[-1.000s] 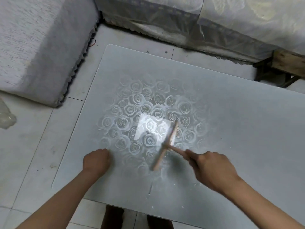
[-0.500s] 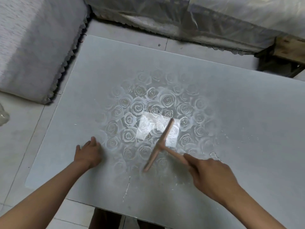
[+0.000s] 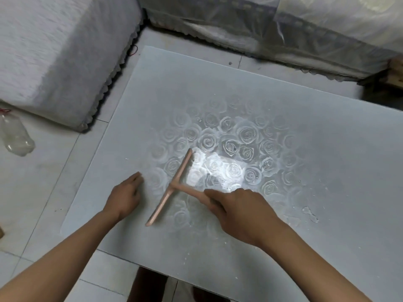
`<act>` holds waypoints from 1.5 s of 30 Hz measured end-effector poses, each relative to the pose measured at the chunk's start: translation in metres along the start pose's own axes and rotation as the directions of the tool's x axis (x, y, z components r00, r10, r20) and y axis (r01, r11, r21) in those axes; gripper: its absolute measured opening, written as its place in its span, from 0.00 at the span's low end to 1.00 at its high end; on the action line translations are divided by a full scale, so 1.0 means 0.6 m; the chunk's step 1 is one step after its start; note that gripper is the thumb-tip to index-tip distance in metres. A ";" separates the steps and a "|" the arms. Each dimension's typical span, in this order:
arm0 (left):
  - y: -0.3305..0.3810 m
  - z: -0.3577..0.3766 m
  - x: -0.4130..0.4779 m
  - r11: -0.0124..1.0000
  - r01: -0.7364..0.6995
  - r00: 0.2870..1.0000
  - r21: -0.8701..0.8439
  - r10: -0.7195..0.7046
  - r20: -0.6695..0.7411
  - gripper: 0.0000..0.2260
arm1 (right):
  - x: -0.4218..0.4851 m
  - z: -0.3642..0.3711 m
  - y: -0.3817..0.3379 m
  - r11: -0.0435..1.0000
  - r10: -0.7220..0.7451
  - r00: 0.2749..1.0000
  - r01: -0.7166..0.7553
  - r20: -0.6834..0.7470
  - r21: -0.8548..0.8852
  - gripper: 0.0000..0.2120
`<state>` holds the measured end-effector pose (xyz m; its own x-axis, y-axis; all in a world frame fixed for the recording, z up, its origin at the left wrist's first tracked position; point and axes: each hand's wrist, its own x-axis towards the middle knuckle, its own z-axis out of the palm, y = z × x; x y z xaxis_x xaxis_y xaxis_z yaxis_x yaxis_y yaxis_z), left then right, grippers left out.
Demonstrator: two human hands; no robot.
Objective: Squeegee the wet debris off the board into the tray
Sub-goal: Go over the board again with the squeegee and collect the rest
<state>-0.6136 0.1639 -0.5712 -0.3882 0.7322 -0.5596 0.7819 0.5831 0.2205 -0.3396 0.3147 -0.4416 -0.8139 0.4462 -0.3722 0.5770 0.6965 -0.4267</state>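
Head view. Step judged: sweep stroke across wet rose relief. Squeegee [image 3: 172, 188] on board [image 3: 327, 131], at pattern's 8 o'clock edge. Blade axis 1-to-7 o'clock, handle trailing toward 4 o'clock.

Right hand [image 3: 242, 212]: fingers wrapped round handle. Left hand [image 3: 125, 197]: fingers loosely straight, bracing board, holding nothing.

Tray not in view. Next move probably calls for even blade pressure toward a board edge.

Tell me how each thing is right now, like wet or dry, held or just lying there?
squeegee, blade on the board, handle held.
right hand, gripping the squeegee handle.
left hand, resting on the board beside the blade, holding nothing.
board, lying flat, wet and shiny over its rose pattern, water drops on it.
bottle, clear, on the floor left of the board.
tray, not in view.
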 end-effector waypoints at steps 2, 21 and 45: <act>-0.038 -0.012 -0.004 0.999 0.010 0.997 -0.031 -0.012 -0.073 0.22 | 0.018 0.008 -0.026 0.999 -0.033 0.999 0.033 0.008 -0.019 0.13; -0.267 -0.088 0.076 0.876 0.303 0.953 -0.376 -0.269 0.142 0.22 | 0.177 0.014 -0.208 0.907 0.296 0.952 -0.255 0.075 -0.336 0.19; -0.286 -0.080 0.074 0.537 0.467 0.884 -0.703 -0.296 0.361 0.18 | 0.336 -0.009 -0.375 0.919 0.113 0.988 -0.065 0.102 -0.388 0.17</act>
<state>-0.7886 0.1133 -0.5958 -0.3985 0.3478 -0.8487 -0.1040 0.9022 0.4185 -0.6339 0.2511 -0.4165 -0.7323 0.4623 -0.5001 0.5566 0.8294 -0.0484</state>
